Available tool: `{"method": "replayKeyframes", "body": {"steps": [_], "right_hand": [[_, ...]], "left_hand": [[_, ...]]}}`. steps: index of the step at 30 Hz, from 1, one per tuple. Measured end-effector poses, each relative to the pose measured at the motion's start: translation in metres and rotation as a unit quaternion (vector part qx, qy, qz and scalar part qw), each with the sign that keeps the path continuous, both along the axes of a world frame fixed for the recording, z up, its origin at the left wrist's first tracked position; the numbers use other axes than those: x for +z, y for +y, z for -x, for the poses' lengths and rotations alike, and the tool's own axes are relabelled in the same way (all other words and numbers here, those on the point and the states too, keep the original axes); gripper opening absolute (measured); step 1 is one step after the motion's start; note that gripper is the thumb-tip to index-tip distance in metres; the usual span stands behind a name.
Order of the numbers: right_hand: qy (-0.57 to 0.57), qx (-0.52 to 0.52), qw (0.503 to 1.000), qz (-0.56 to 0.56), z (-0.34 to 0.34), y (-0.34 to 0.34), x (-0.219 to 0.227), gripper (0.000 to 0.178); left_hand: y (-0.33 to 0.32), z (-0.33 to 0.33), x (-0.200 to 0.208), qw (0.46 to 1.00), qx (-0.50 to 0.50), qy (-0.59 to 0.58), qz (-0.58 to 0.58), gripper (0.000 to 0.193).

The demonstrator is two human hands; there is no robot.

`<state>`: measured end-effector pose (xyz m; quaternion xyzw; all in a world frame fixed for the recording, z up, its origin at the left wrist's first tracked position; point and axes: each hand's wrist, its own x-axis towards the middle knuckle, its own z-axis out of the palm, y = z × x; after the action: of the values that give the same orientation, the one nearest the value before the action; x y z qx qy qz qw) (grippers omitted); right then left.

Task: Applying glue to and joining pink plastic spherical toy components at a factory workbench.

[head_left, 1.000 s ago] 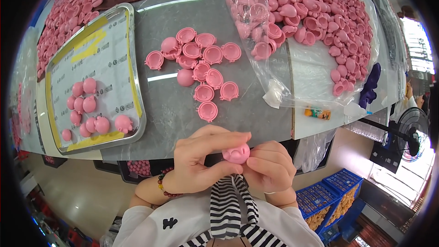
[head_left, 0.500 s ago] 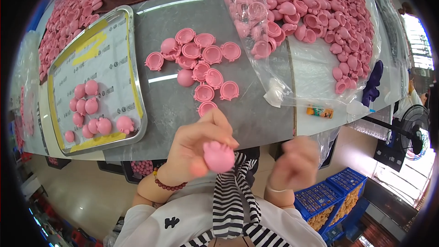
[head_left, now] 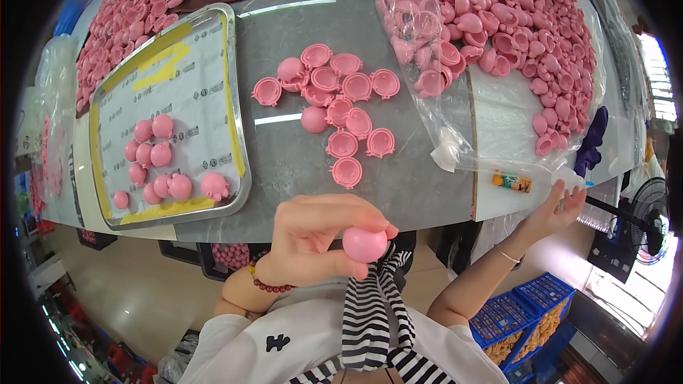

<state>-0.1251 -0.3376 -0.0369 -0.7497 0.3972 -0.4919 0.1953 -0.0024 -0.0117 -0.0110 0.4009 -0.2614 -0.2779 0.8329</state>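
One round pink plastic ball (head_left: 365,244) sits clamped in my left hand (head_left: 313,242) fingers; right hand (head_left: 558,206) fingers apart, touching a small white thing at the counter (head_left: 427,185) edge.

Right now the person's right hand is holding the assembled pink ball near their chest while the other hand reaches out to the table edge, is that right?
Not quite: the head view shows the left hand holding the pink ball near the chest, while the right hand reaches out to the table edge.
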Motion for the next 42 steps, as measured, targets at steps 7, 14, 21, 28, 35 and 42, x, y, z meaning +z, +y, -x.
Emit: {"method": "replayKeyframes", "body": {"steps": [7, 14, 21, 28, 35, 42], "right_hand": [[0.168, 0.425, 0.877, 0.151, -0.019, 0.094, 0.032, 0.03], [0.249, 0.331, 0.906, 0.083, -0.059, 0.129, 0.029, 0.034], [0.19, 0.338, 0.921, 0.037, -0.061, 0.138, 0.031, 0.021], [0.0, 0.552, 0.827, -0.101, -0.045, 0.167, 0.061, 0.025], [0.103, 0.581, 0.794, 0.143, -0.046, 0.184, 0.056, 0.033], [0.105, 0.451, 0.879, 0.108, -0.043, 0.173, 0.058, 0.025]], "left_hand": [[0.001, -0.002, 0.005, 0.95, 0.132, -0.248, -0.135, 0.048], [-0.001, 0.002, 0.013, 0.941, 0.161, -0.257, -0.153, 0.04], [0.0, 0.002, 0.012, 0.951, 0.158, -0.222, -0.145, 0.039], [-0.002, 0.002, 0.013, 0.951, 0.153, -0.22, -0.151, 0.039], [-0.01, 0.002, 0.009, 0.865, 0.217, -0.363, -0.27, 0.033], [-0.01, 0.001, 0.017, 0.887, 0.197, -0.311, -0.278, 0.032]]}}
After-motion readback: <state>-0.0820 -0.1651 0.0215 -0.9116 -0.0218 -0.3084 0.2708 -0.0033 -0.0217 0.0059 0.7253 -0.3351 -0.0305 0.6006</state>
